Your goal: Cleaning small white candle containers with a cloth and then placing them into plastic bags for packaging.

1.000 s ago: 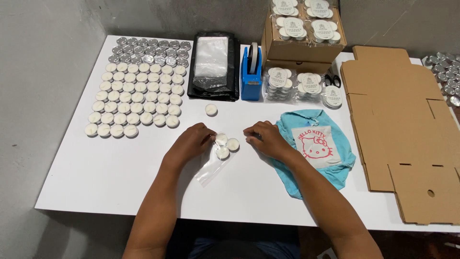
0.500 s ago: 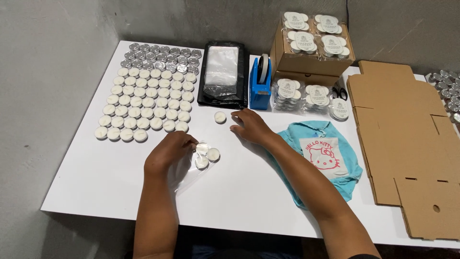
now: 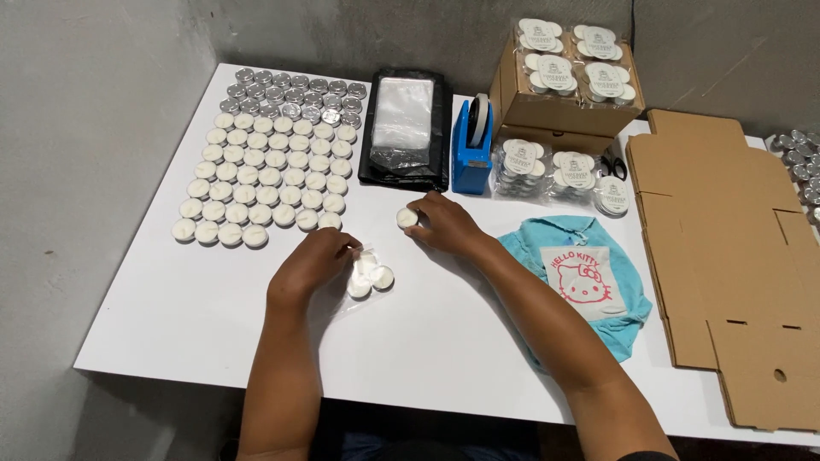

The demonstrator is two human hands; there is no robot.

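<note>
1. Pinching a single white tealight [image 3: 407,218] at its edge, the right hand [image 3: 446,227] rests on the white table [image 3: 444,341].
2. The left hand [image 3: 314,263], fingers curled, touches three tealights in a clear bag [image 3: 367,275], just right of it.
3. Rows of loose tealights [image 3: 265,183] lie beyond the left hand.
4. A blue tape dispenser [image 3: 471,145] stands beyond the right hand.

Right hand [image 3: 444,226] now at lone candle [image 3: 407,218]

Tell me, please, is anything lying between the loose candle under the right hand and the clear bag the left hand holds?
Nothing visible does. The right hand touches the loose candle; only bare white table separates it from the clear bag under the left hand.
</note>
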